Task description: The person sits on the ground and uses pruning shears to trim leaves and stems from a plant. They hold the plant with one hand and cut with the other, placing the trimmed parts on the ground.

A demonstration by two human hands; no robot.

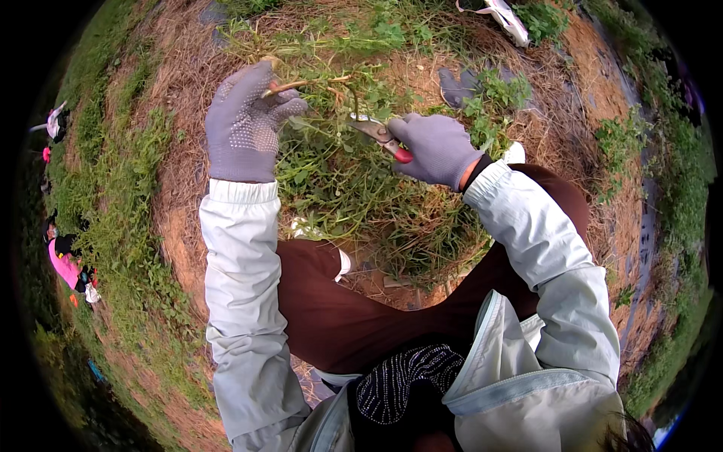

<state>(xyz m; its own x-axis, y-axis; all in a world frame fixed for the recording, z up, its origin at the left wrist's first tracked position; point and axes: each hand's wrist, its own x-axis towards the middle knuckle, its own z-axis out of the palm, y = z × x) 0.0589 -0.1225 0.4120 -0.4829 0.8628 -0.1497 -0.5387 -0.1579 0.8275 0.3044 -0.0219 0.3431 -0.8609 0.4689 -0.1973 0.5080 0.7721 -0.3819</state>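
Observation:
My left hand (245, 121), in a grey dotted work glove, grips the thick end of a brown plant stem (305, 83). The stem runs rightward and branches above the green vines. My right hand (435, 148), in a matching glove, holds pruning shears (377, 134) with a red handle. Their metal blades point up and left, beside a thin side branch; whether they touch it is unclear. Below both hands a heap of leafy green vines (339, 186) lies between my legs, with drier grass towards me.
Dry straw (186, 101) and bare soil surround the vines. Black plastic sheeting (647, 243) shows on the right. A white bag (505, 20) lies at the upper right. Another person (65, 263) in pink is far off at the left edge, beyond a weedy row.

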